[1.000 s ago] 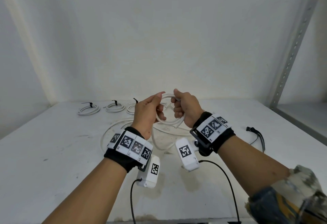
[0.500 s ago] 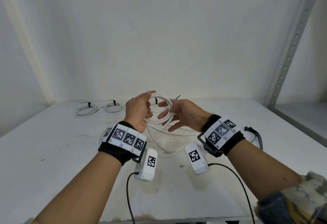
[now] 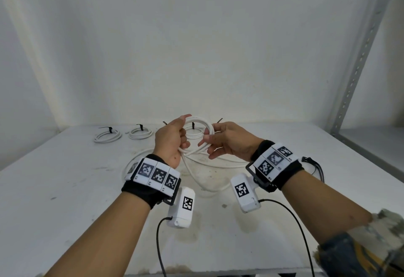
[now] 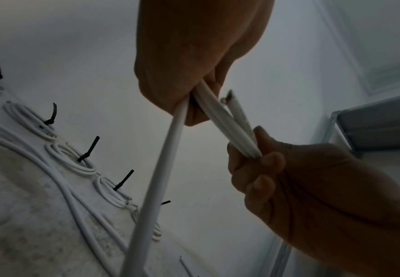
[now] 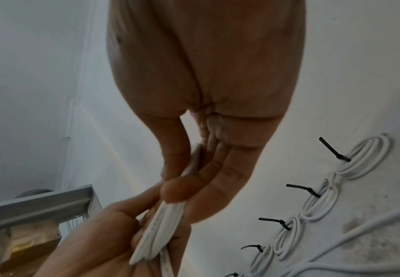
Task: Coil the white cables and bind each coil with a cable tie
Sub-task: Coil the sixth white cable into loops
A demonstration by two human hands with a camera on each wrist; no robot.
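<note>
A partly wound coil of white cable (image 3: 200,121) is held up above the table between both hands. My left hand (image 3: 182,133) grips its left side, fingers curled round the strands (image 4: 202,97). My right hand (image 3: 207,143) pinches the right side between thumb and fingers (image 5: 182,189), with the other fingers loosely spread. The cable's free tail (image 3: 192,171) hangs from the left hand and loops over the white table (image 3: 65,189). One cut cable end (image 4: 227,97) sticks out between the hands.
Several finished coils bound with black ties lie along the back edge (image 3: 108,136) (image 3: 140,134) (image 4: 73,161) (image 5: 360,159). A bundle of loose black cable ties (image 3: 314,165) lies on the right. A metal shelf upright (image 3: 360,47) stands at the right.
My right hand let go of its fist grip on the coil, opened, and now pinches the coil's right side with its fingertips. The left hand kept its hold.
</note>
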